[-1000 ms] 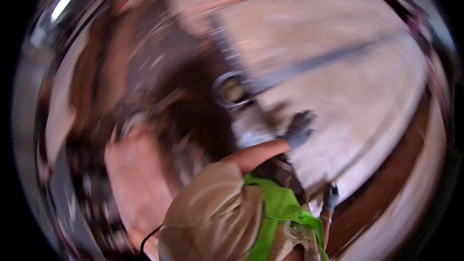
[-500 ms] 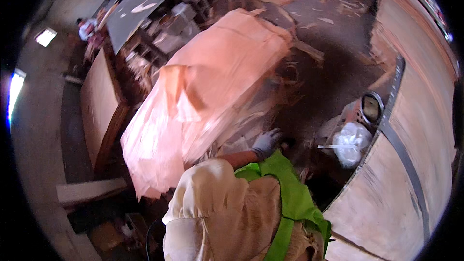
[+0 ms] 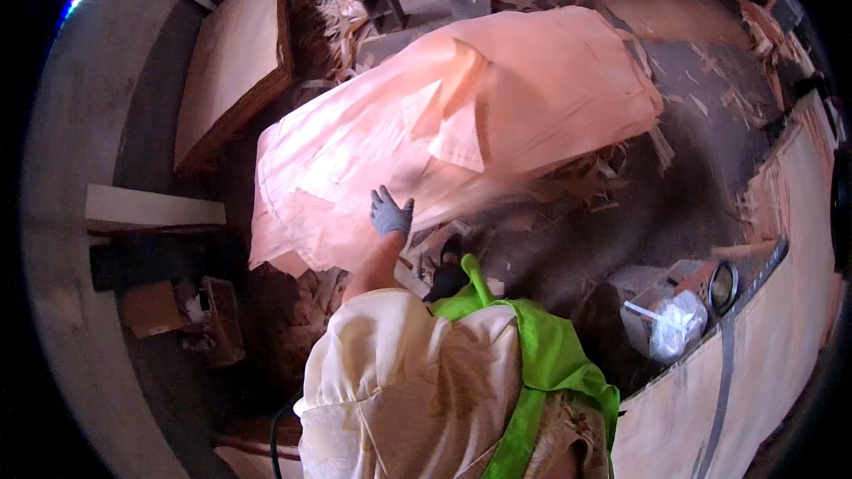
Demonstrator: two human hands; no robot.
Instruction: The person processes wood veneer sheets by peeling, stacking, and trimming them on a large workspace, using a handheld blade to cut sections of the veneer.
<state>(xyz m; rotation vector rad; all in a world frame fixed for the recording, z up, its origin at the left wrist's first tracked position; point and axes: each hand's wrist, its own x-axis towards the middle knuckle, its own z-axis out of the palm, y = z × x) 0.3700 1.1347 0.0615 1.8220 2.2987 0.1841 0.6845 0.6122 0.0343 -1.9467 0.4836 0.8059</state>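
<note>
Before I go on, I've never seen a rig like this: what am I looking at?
No machine here: a person works by hand. The view comes from a fisheye camera on their head, looking down, so straight edges bend near the rim. The tan shirt and green garment below are the wearer's. Their gloved left hand is spread open over a pile of thin peach sheets, with a folded piece on top; I can't tell whether the hand touches them. I see nothing held. The right hand is out of view.
</note>
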